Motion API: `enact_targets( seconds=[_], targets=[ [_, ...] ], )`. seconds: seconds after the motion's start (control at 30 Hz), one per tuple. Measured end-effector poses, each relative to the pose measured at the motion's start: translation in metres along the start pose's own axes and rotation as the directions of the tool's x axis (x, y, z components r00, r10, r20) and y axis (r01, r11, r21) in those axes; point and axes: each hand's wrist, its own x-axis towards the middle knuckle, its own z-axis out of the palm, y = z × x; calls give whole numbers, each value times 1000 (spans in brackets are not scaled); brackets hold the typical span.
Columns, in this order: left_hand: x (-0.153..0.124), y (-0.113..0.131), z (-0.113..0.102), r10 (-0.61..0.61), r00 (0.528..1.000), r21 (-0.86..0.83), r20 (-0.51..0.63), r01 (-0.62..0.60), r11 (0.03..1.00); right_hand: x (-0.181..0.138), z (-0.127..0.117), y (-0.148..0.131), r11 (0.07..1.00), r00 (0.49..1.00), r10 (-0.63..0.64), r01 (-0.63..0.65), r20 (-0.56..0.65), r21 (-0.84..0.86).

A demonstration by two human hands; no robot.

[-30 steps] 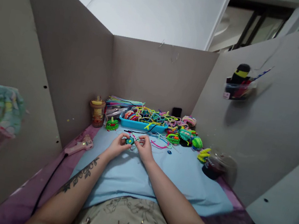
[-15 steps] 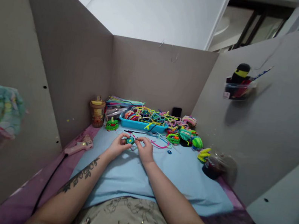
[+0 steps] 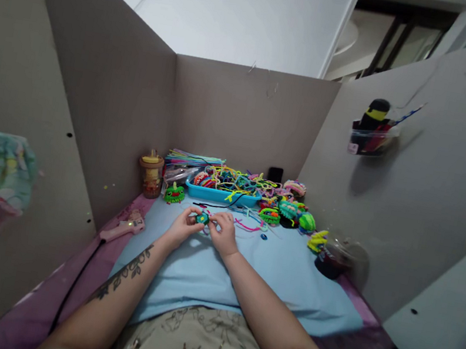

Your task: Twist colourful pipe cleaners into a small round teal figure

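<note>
Between my two hands is a small teal-green pipe-cleaner piece with a yellow spot in its middle. My left hand grips it from the left, fingers and thumb curled round its edge. The fingertips of my right hand are pinched together at its right edge. Whether they grip the piece itself or a thin strand at its side is too small to make out. A light blue cloth lies beneath both hands. Pink and pale pipe cleaners lie loose just beyond my right hand.
A blue tray heaped with coloured pipe cleaners stands at the back. Finished fuzzy pieces are grouped to its right, a green frog-like one to its left. A pink glue gun lies left, a dark tub right. Grey panels enclose the table.
My right-hand fingers have shifted slightly at the piece's right edge. The piece has turned a little in my left hand, and all else looks the same.
</note>
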Motion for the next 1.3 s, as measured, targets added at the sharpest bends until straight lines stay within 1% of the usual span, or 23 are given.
enact_targets(
  seconds=[0.07, 0.13, 0.27, 0.37, 0.43, 0.53, 0.7, 0.9, 1.07, 1.23, 1.3],
  targets=[
    [1, -3, -1, 9, 1000, 14, 16, -9, 1000, -1, 1, 1, 999, 999, 22, -23, -40, -35],
    [3, -6, -2, 32, 999, 37, 27, -33, 999, -1, 1, 2, 997, 998, 50, -52, -45, -48],
    [7, -15, -6, 102, 994, 88, 34, -105, 991, -1, 3, 5, 992, 990, 126, -127, 62, 22],
    [9, -19, -8, 113, 993, 87, 45, -116, 989, 0, 3, 5, 979, 976, 173, -185, 133, 88],
    [9, -20, -8, 108, 992, 76, 61, -112, 991, 0, 2, 4, 974, 972, 183, -200, 150, 104],
    [8, -17, -8, 85, 993, 43, 78, -88, 995, 0, 1, 1, 977, 975, 173, -188, 140, 100],
    [6, -12, -6, 32, 998, 3, 62, -32, 999, 1, 0, -2, 981, 984, 150, -160, 91, 111],
    [8, -16, -7, 43, 997, -5, 59, -42, 999, 1, 1, 3, 974, 985, 159, -167, 59, 155],
    [9, -18, -8, 95, 992, 59, 78, -100, 993, 1, 2, 7, 922, 962, 262, -274, 80, 273],
    [8, -20, -9, 145, 984, 130, 104, -158, 979, 3, 0, 8, 842, 921, 370, -388, 123, 373],
    [9, -22, -10, 157, 982, 139, 107, -171, 975, 3, 0, 8, 820, 909, 394, -415, 138, 394]
  ],
)
